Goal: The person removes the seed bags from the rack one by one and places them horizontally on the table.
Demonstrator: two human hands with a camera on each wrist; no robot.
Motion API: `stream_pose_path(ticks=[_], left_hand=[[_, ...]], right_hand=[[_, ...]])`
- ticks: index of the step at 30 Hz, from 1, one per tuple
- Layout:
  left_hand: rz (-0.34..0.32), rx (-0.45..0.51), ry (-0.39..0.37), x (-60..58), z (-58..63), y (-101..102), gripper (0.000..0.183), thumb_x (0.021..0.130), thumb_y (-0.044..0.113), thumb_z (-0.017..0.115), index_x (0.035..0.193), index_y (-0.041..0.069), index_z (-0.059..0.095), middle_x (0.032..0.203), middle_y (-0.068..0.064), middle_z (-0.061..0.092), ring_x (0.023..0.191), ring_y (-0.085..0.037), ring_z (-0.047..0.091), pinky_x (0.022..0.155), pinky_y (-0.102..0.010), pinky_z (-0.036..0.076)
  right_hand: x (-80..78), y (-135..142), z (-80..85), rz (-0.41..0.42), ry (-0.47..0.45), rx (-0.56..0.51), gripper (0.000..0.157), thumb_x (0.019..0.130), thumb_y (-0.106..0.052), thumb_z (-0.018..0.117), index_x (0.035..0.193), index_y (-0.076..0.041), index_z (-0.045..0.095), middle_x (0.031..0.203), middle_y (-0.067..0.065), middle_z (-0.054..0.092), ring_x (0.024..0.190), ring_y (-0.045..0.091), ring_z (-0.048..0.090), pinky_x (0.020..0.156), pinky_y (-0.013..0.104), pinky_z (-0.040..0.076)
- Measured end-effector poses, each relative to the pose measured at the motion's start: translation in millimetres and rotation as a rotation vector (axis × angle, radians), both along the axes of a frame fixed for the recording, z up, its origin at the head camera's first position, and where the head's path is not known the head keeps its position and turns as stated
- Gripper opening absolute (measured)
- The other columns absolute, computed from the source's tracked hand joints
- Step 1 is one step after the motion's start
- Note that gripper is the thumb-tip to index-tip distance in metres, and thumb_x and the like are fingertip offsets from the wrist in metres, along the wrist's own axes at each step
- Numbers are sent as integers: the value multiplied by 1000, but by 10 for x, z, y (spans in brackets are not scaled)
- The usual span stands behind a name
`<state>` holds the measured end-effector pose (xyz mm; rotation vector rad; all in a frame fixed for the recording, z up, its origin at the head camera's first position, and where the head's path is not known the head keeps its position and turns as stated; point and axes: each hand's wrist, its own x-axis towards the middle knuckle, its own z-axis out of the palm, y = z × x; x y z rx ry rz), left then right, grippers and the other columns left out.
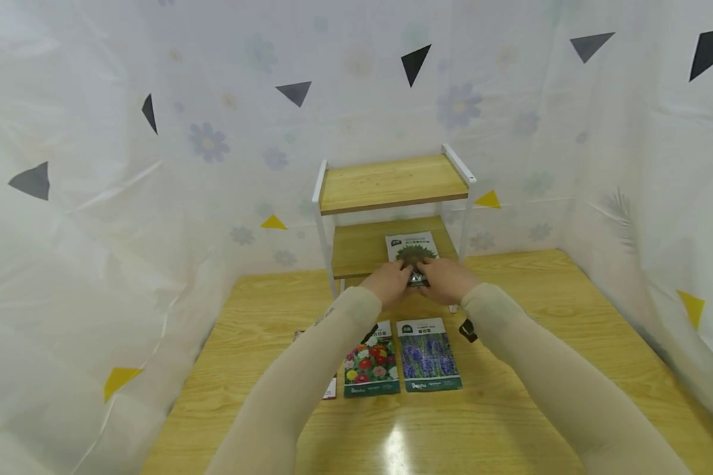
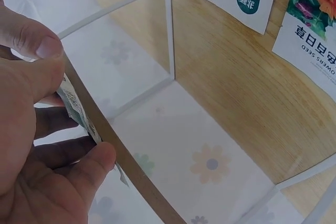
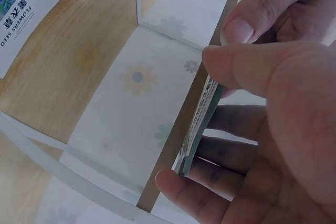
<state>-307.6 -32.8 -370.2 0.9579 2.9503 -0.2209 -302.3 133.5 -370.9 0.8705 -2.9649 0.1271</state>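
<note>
A seed packet with a sunflower-like bloom (image 1: 412, 251) lies on the right part of the rack's lower shelf (image 1: 353, 249), its near end over the front edge. My left hand (image 1: 387, 284) and right hand (image 1: 449, 282) pinch that near end from both sides, thumbs close together. In the left wrist view, the left hand (image 2: 47, 129) has thumb and fingers about the packet's edge (image 2: 79, 109). The right wrist view has the right hand (image 3: 262, 103) gripping the same edge (image 3: 202, 121), fingers beneath. The packet's lower front is partly hidden by the hands.
On the wooden table (image 1: 529, 389), before the rack, lie a zinnia seed packet (image 1: 371, 369) and a lavender seed packet (image 1: 429, 359). A further packet (image 1: 331, 389) is mostly hidden by the left sleeve. The rack's upper shelf (image 1: 392, 183) stands above the hands.
</note>
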Motion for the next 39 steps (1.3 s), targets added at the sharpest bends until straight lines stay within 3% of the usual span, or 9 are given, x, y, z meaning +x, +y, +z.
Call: stream_pose_path(ticks=[5,12,16,24,30,39], left_hand=[[-10,-7,21,28,-17,-7,61,95,45,38,144,9,28,141,-13,34,126,-24,37,100,-34,35],[-14,-11,81,102,-114,-37,62,94,48,36,144,11,28,144,-12,30,130,-23,32,103,-33,31],[-11,3,107,168,-176,-46,63,94,49,33,144,12,27,145,-11,28,132,-24,28,104,-34,30],[-22,157,159,261,-324,-45,59,93,45,44,141,12,34,143,-14,30,130,-29,29,102,-36,33],[-42,214,246,341,-432,-78,58,92,45,47,139,12,40,140,-14,35,127,-30,32,102,-36,33],[-33,328,288,415,-446,-86,56,88,44,56,133,12,48,138,-13,39,127,-29,33,101,-35,34]], right_hand=[[34,22,-33,29,57,5,57,89,-31,58,133,3,43,130,22,46,101,35,56,85,46,46],[113,65,-122,20,83,0,62,89,-35,58,137,1,39,136,20,41,111,37,50,87,48,45],[176,100,-166,48,142,-9,64,88,-37,60,136,0,40,135,19,41,113,36,49,88,48,44],[276,175,-263,78,207,-25,66,85,-34,65,135,1,41,136,21,40,119,37,42,94,49,39],[361,184,-314,105,237,-59,66,83,-32,67,135,1,42,136,21,40,121,36,40,95,48,39],[376,215,-411,136,298,-108,68,82,-31,69,135,2,42,138,23,36,125,38,35,95,49,38]])
